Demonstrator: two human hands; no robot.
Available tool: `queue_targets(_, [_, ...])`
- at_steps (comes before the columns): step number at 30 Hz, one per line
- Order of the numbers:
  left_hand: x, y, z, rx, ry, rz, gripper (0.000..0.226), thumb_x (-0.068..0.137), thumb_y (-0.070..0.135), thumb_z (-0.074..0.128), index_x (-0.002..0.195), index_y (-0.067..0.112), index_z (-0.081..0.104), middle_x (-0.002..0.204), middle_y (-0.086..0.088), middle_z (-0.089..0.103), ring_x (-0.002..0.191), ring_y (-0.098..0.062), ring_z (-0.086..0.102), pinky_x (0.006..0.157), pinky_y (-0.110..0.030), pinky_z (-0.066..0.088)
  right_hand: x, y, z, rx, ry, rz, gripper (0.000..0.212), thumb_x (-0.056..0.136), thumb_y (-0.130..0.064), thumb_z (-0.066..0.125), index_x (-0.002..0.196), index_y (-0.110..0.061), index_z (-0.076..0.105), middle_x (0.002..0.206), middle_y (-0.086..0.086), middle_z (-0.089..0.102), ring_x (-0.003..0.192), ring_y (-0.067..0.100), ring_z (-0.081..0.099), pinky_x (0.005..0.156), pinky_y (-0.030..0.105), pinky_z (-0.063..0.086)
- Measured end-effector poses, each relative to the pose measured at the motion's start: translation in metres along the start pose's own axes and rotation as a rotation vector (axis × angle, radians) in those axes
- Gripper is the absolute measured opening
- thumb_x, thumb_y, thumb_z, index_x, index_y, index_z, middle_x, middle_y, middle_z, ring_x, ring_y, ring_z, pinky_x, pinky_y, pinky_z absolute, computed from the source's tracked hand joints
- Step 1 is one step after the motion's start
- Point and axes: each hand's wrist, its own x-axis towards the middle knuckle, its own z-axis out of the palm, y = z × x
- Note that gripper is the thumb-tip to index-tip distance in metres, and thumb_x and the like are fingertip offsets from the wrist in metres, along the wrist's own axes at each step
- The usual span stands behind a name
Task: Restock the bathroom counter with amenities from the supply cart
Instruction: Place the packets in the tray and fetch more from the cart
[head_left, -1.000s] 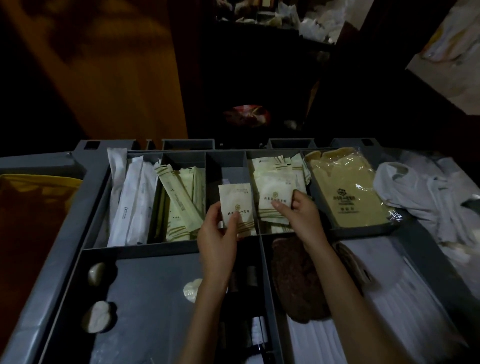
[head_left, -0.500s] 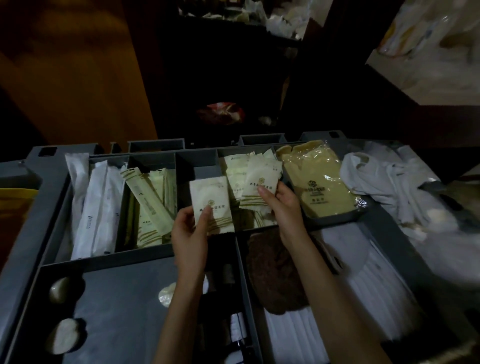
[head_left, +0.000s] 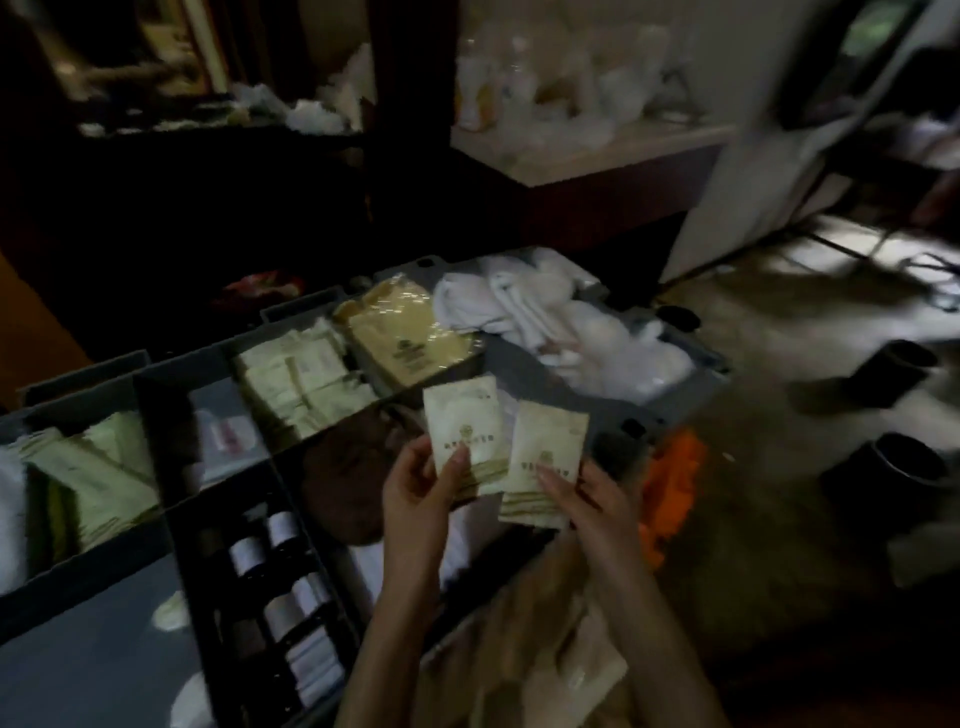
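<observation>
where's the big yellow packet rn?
Head view, upper centre: yellow packet lies in a back-row cart compartment, between the sachet stack (left) and white cloths (right).

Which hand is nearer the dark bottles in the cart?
Left. The left hand, holding a sachet, is just right of the dark bottles; the right hand, holding a second sachet, is farther right, beyond it.

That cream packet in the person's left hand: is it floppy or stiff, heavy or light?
Likely light: the left hand pinches the packet by its lower part alone. Probably fairly stiff, since it stands nearly upright without drooping. Flat and paper-like, so unlikely to roll or slip.
</observation>
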Motion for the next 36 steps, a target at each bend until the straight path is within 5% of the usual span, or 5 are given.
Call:
queue_targets(5, [-0.079,-0.023,0.072,0.037,-0.356,-0.281,0.019,0.089,0.016,0.064,0.107,0.011,0.065,0.099,-0.008,0.074,0.089,-0.021,0.072,0.071,-0.032,0.058,-0.086,0.005,-0.107,0.112,0.285,0.072,0.037,0.075,-0.02,0.072,0.111,-0.013,0.068,0.102,0.009,0.074,0.093,0.027,0.071,0.084,0.045,0.055])
queue_targets(10, [-0.138,-0.054,0.148,0.161,-0.676,-0.33,0.025,0.091,0.015,0.06,0.116,0.009,0.063,0.105,-0.008,0.073,0.093,-0.022,0.071,0.073,-0.035,0.06,-0.162,-0.004,-0.193,0.114,0.514,0.011,0.015,0.091,-0.006,0.058,0.105,-0.007,0.064,0.084,-0.001,0.076,0.077,0.013,0.073,0.059,0.02,0.055])
queue_targets(19, [-0.269,-0.09,0.266,0.286,-1.2,-0.47,0.036,0.088,0.023,0.063,0.121,0.022,0.05,0.111,-0.001,0.059,0.095,-0.017,0.06,0.072,-0.026,0.052,-0.291,0.0,-0.278,0.213,1.151,-0.099,0.018,0.093,-0.01,0.058,0.108,-0.004,0.064,0.089,0.005,0.075,0.078,0.017,0.072,0.061,0.019,0.054])
queue_targets(28, [-0.379,-0.106,0.299,0.372,-1.885,-0.555,0.023,0.087,0.017,0.065,0.109,0.019,0.058,0.097,0.002,0.067,0.081,-0.012,0.067,0.057,-0.015,0.052,-0.384,0.025,-0.266,0.332,1.823,-0.215,0.024,0.092,-0.02,0.06,0.113,-0.01,0.067,0.097,0.011,0.074,0.09,0.031,0.071,0.083,0.049,0.056])
queue_targets(36, [-0.401,-0.14,0.279,0.439,-2.27,-0.577,0.02,0.086,0.002,0.064,0.104,0.012,0.066,0.096,-0.008,0.074,0.087,-0.021,0.071,0.068,-0.031,0.058,-0.378,0.064,-0.224,0.525,2.203,-0.274,0.02,0.092,-0.016,0.06,0.109,-0.008,0.066,0.096,0.012,0.074,0.088,0.029,0.071,0.069,0.034,0.058])
